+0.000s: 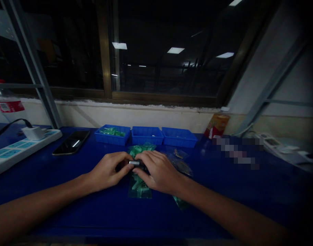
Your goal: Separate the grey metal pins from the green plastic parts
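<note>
Between my two hands is a small silvery rectangular piece (134, 163), too small and dim to name. My left hand (110, 169) pinches its left end between thumb and fingers. From the other side, my right hand (158, 169) curls over its right end, hiding part of it. Beneath and in front of my hands lies a clear bag of small green parts (140, 189), partly covered by my right hand. Another heap of green parts in clear film (142, 148) shows just beyond my fingers. Clear bags with small brassy pieces (180, 160) lie behind my right hand.
Three blue bins line the back: the left bin (112, 139) holds green parts, beside a middle bin (147, 140) and a right bin (179, 141). A phone (71, 142) and a power strip (25, 148) lie at left. A drink bottle (217, 123) stands back right on the blue table (94, 215).
</note>
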{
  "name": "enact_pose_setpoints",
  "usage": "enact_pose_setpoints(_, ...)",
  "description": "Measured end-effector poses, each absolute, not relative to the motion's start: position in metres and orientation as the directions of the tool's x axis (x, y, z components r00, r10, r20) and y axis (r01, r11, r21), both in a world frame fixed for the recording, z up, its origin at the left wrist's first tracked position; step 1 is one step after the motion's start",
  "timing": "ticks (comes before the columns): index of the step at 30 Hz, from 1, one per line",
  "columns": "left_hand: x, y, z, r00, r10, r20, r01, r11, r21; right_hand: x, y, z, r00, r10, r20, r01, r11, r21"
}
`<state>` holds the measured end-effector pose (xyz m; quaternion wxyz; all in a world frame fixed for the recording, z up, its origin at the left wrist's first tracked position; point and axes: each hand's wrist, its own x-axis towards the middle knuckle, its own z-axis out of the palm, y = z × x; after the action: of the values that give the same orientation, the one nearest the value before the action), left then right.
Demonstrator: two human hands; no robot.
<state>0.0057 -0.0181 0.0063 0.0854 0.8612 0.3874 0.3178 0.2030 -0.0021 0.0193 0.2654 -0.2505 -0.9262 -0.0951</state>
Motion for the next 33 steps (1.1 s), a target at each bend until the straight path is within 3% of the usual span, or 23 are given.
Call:
enact_pose_setpoints(8, 0.0047, -0.0181, 0.0077, 0.511, 0.719, 0.470, 0.613, -0.689, 0.386, 0.2034, 0.0004, 0.0172, -0.750, 0.388, 0.535, 0.505, 0.859, 0.084)
enact_pose_setpoints(14, 0.0046, -0.0210, 0.0080, 0.474, 0.731, 0.491, 0.582, -0.678, 0.448, 0.2026, 0.0016, 0.0159, -0.730, 0.379, 0.569, 0.495, 0.867, 0.057)
enact_pose_setpoints(24, 0.0046, -0.0229, 0.0094, 0.481, 0.714, 0.509, 0.586, -0.694, 0.419, 0.2037, -0.0012, 0.0189, -0.733, 0.378, 0.566, 0.476, 0.879, 0.030)
enact_pose_setpoints(33, 0.0040, -0.0206, 0.0086, 0.489, 0.712, 0.503, 0.591, -0.695, 0.409, 0.2047, 0.0008, 0.0172, -0.748, 0.333, 0.573, 0.474, 0.873, 0.112)
